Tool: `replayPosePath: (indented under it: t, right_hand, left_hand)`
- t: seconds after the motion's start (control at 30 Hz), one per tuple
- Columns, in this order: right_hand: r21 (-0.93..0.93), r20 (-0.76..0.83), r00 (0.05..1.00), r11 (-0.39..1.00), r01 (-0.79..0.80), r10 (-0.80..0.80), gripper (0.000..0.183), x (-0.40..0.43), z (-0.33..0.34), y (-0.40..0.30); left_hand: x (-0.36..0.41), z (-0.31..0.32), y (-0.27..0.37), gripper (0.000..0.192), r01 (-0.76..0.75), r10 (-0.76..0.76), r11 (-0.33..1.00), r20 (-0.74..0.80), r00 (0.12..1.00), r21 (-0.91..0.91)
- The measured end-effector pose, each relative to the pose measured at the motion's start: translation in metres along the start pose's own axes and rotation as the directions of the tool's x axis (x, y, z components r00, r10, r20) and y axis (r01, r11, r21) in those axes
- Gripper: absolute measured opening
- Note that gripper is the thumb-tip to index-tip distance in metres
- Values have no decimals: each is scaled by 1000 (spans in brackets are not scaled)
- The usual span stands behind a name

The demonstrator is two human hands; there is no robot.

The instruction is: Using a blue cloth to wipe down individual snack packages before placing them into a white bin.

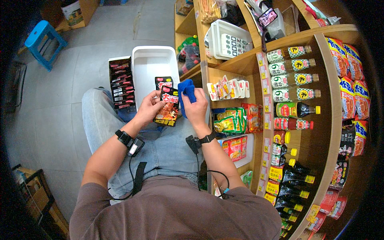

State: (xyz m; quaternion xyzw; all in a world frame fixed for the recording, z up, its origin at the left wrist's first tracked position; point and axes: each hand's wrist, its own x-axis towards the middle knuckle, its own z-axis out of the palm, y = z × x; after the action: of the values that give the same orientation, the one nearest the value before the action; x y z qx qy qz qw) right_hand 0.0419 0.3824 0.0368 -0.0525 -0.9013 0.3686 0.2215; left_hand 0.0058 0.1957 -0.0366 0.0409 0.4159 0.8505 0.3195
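Note:
My left hand (150,109) grips a black snack packet (169,106) with red and white print by its left edge. A folded blue cloth (186,87) is pinched in my right hand (196,106), close to the packet's upper right. Just behind the held packet, a second black packet (163,80) shows its top over the near end of a white plastic bin (154,60). On the bin's left stands an open box (121,61) with several dark packets (122,87) packed upright in a row.
Wooden shelves (234,67) run along my right, with bottles (280,93) and bagged snacks (229,121). A smaller white tray (249,147) with red packets sits on a low shelf. A blue plastic stool (45,39) stands on the grey tiled floor (99,39) at far left.

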Motion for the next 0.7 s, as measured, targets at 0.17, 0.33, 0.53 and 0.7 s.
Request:
replayPosePath:
  t: [0.17, 0.33, 0.53, 0.7]
  right_hand:
    - [16, 99, 979, 984, 180, -181, 32, -3, 20, -27]
    - [-83, 168, 964, 972, 222, -206, 39, -6, 30, -24]
    - [-149, 111, 993, 987, 56, -40, 27, 5, 15, 2]
    - [-84, 97, 989, 991, -107, 115, 21, 4, -12, 39]
  left_hand:
    - [6, -16, -12, 26, -53, 47, 975, 33, 998, 218]
    - [3, -14, -12, 22, -75, 63, 965, 58, 996, 253]
    - [0, -4, -7, 31, -69, 53, 983, 101, 994, 168]
    - [0, -6, 3, 29, -94, 97, 985, -19, 995, 143]
